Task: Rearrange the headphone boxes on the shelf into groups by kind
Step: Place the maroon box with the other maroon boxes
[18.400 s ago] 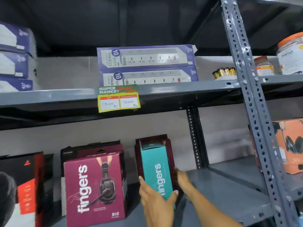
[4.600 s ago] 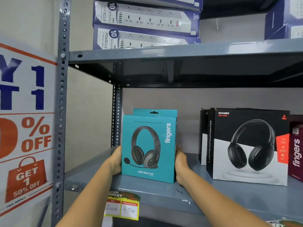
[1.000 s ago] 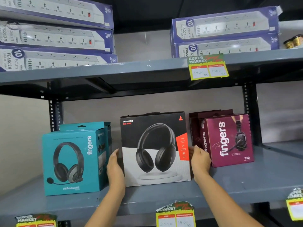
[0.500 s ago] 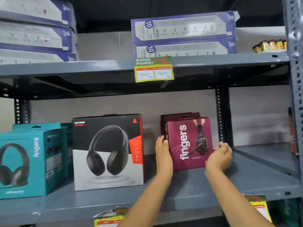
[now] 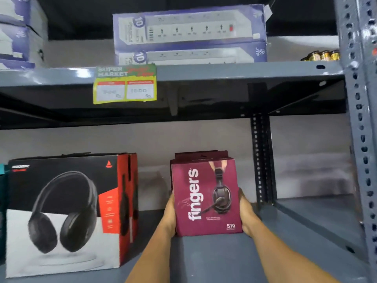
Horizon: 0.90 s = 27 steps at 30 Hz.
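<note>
A maroon "fingers" S10 headphone box point(image 5: 206, 197) stands upright on the grey shelf point(image 5: 214, 260), with another maroon box point(image 5: 201, 155) right behind it. My left hand point(image 5: 170, 213) presses its left side and my right hand point(image 5: 245, 213) its right side. To the left stands a black, white and red headphone box point(image 5: 61, 213) with a like box behind it. A sliver of a teal box point(image 5: 1, 170) shows at the far left edge.
The upper shelf point(image 5: 224, 71) carries stacked purple power-strip boxes point(image 5: 189, 27) and small batteries point(image 5: 322, 55). A yellow price tag point(image 5: 124, 84) hangs from its edge. A perforated steel upright point(image 5: 361, 139) stands at the right, with bare shelf beyond the maroon boxes.
My view has shifted right and closer. Both hands have closed flat on the sides of the front maroon box, which now faces me squarely.
</note>
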### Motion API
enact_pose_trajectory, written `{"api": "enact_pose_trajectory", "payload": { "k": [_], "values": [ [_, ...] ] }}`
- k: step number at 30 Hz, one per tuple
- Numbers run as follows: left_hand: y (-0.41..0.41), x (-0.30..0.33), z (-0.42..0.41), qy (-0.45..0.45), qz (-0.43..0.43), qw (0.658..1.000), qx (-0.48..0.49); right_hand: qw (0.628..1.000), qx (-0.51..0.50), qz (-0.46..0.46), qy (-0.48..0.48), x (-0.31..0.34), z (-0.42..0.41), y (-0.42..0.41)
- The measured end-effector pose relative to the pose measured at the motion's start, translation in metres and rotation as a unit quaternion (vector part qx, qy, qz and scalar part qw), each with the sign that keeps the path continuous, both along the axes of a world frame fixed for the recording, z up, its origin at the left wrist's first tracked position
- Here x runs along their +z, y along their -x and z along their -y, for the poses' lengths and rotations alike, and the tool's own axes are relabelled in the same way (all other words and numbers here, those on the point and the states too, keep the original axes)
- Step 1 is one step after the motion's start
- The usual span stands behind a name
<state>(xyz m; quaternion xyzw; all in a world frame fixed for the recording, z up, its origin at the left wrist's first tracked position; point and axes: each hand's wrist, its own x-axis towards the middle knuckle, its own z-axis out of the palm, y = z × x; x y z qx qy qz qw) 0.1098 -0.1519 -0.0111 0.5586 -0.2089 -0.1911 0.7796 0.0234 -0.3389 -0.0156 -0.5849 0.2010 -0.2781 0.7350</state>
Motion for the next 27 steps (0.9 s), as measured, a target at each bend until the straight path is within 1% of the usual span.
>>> {"api": "enact_pose_trajectory", "payload": {
  "k": [3,5,11,15,19,27],
  "values": [
    [-0.015,-0.001,0.006,-0.018,-0.02,1.0,0.013,0.999,0.051,-0.008,-0.008,0.0,-0.003,-0.009],
    [-0.024,-0.004,0.01,-0.024,-0.035,0.999,0.026,0.998,0.062,-0.002,-0.003,-0.001,0.002,-0.018],
    [-0.036,-0.004,0.013,-0.008,-0.066,0.996,0.065,1.0,0.025,0.0,0.015,0.0,0.009,-0.035],
    [-0.031,-0.003,0.008,-0.021,-0.057,0.997,0.051,0.999,0.045,-0.012,0.02,-0.001,0.005,-0.032],
    [-0.02,-0.003,-0.005,-0.035,-0.028,0.998,0.04,0.998,0.049,0.006,0.028,0.001,-0.006,-0.02],
    [0.016,-0.004,-0.034,-0.032,-0.013,0.998,0.048,0.998,0.047,0.012,0.025,0.0,-0.035,0.013]
  ]
}}
